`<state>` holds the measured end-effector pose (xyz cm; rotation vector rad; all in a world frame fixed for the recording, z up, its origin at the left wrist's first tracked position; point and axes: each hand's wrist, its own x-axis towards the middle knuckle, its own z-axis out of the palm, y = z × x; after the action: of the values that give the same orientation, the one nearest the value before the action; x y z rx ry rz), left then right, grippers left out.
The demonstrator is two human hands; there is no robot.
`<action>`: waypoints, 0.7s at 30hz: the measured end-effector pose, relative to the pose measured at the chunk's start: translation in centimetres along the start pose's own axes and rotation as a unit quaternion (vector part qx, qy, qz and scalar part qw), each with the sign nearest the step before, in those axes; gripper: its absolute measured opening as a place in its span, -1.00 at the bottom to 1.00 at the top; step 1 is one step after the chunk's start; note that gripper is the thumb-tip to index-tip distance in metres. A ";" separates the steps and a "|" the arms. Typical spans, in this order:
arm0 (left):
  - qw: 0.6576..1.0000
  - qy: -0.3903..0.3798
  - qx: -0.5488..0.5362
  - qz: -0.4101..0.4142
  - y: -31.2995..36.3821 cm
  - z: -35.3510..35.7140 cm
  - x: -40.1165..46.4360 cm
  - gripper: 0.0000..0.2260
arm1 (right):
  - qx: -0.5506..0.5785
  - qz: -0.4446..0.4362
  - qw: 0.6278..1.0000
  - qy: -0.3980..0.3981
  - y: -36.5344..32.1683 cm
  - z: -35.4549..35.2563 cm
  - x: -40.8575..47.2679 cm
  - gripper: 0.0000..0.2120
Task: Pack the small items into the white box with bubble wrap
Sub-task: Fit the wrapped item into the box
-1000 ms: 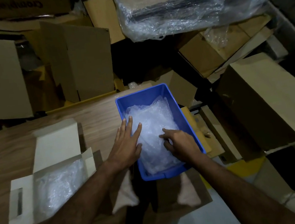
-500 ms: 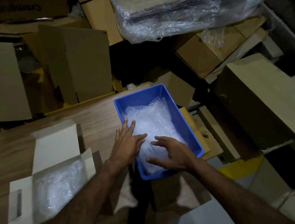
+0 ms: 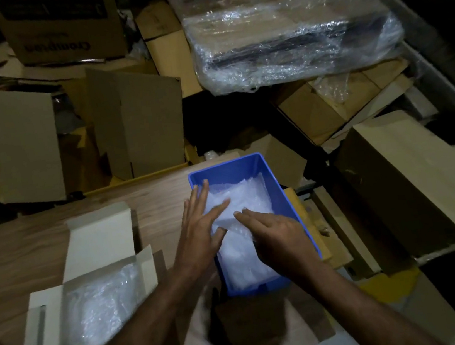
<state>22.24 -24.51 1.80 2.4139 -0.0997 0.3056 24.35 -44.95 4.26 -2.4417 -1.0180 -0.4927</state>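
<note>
Moved: our hands (image 3: pixel 199 231) (image 3: pixel 276 235) slid up the wrap (image 3: pixel 249 198) in the bin (image 3: pixel 280 182).
Fingers: both flat, straight, gripping nothing.
Writing: carton (image 3: pixel 59 23) reads "Crompton", upside down.

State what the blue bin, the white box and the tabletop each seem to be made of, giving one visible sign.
Blue bin: probably moulded plastic, smooth uniform colour. White box: likely thin cardboard, creased fold-out flaps. Tabletop: wood or wood-look laminate, showing grain lines.

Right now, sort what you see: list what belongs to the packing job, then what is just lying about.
Job: white box, its bubble wrap, blue bin of wrap, left hand, right hand.
Lying about: cardboard boxes, plastic-wrapped bundle.
</note>
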 end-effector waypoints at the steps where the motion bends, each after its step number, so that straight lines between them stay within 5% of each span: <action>1: 0.999 0.025 -0.018 0.020 0.3 -0.9 0.4 -0.62 | 0.015 -0.012 0.999 0.036 -0.2 -0.9 0.3 -0.52; 6: 0.991 0.079 -0.090 0.067 2.2 -6.7 0.0 -0.74 | 0.089 0.053 0.995 -0.001 -0.6 -2.2 1.5 -0.21; 12: 0.987 0.100 -0.118 0.044 1.6 -12.9 -2.8 -0.51 | 0.269 0.052 0.962 0.009 -3.1 -4.0 7.1 -0.46; 15: 0.969 0.142 -0.197 -0.036 2.1 -15.2 -4.1 -0.70 | 0.311 0.004 0.950 0.028 -5.9 -5.6 10.4 -0.48; 18: 0.896 0.247 -0.337 -0.153 1.7 -17.1 -4.1 -0.84 | 0.472 0.119 0.872 0.055 -7.9 -5.5 12.8 -0.54; 21: 0.887 0.238 -0.315 -0.239 1.2 -19.1 -4.6 -0.95 | 0.610 0.255 0.740 -0.127 -10.1 -3.1 12.3 -0.38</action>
<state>13.91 -12.94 15.44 1.5922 0.5338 0.5280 24.62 -33.20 15.46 -1.4109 -0.4107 0.5826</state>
